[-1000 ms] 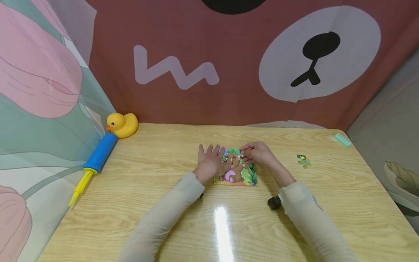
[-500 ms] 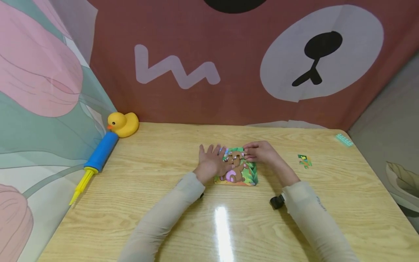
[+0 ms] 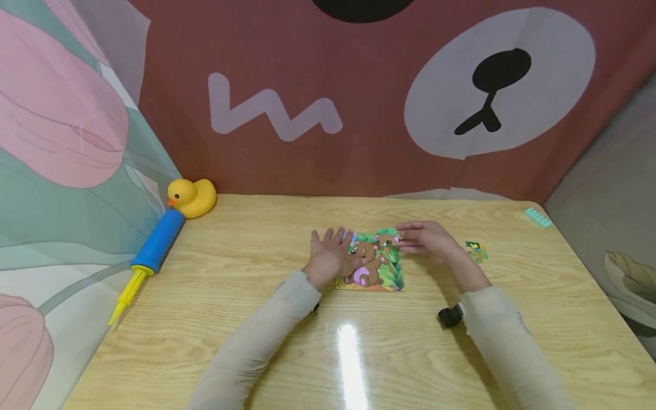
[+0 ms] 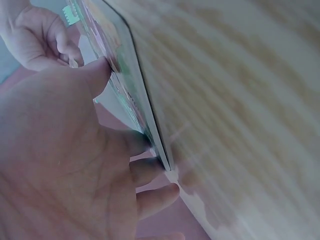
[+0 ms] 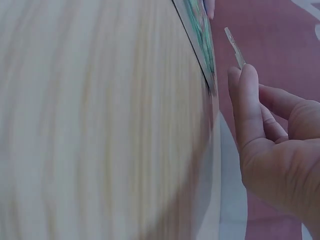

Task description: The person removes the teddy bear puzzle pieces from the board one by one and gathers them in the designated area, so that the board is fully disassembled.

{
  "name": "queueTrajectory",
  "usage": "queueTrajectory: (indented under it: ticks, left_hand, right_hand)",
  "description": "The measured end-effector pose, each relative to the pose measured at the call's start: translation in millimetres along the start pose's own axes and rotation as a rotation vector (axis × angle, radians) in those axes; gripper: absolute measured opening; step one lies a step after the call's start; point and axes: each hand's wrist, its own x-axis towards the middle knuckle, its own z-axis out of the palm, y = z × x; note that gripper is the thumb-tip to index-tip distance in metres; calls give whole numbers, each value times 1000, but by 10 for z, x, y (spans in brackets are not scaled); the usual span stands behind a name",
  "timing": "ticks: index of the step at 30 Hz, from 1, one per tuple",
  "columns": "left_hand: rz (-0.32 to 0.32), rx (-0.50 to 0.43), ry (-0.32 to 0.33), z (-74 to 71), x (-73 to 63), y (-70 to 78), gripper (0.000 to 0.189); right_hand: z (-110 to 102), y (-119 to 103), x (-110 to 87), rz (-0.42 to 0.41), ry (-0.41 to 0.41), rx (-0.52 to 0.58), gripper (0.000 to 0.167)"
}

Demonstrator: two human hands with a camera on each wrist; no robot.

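Note:
A jigsaw puzzle [image 3: 367,278] with a brown cartoon bear on a green ground lies on the wooden table. My left hand [image 3: 330,259] rests over its left side with fingers spread; the thumb touches the picture in the left wrist view. My right hand [image 3: 425,238] pinches a puzzle piece [image 3: 387,237] between thumb and fingertips above the puzzle's upper right corner. Seen edge-on in the right wrist view, that thin piece [image 5: 234,46] is tilted and apart from the board. The puzzle's left part is hidden under my left hand.
A small loose puzzle piece [image 3: 476,250] lies right of my right hand. A mint toy brick [image 3: 537,217] sits at the far right corner. Along the left edge are a yellow rubber duck [image 3: 192,197] and a blue hand pump [image 3: 159,240]. A curtain [image 3: 287,165] stands behind the table.
My right hand has moved to the right, and the piece it pinches has come away from the bear's head toward the puzzle's upper right corner. The left hand stays in place.

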Motion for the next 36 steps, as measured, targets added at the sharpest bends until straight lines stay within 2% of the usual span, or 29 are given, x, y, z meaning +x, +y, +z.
queueTrajectory:
  ticks: [12,26,29,33,36]
  left_hand:
    - [4,-41,13,6,0,-29,83]
    - [18,-40,12,9,4,-27,83]
    - [16,-45,12,12,5,-25,83]
    - [15,-41,16,18,8,-23,84]
    - [11,-39,19,20,13,-20,84]
  right_hand:
    - [-392,65,-202,-17,10,69,52]
    - [-709,66,-409,-12,15,145,54]
    - [-766,113,-448,-6,18,170,47]
    - [-844,178,-497,-3,27,207,28]
    - [-897,200,-523,-13,25,237,22]
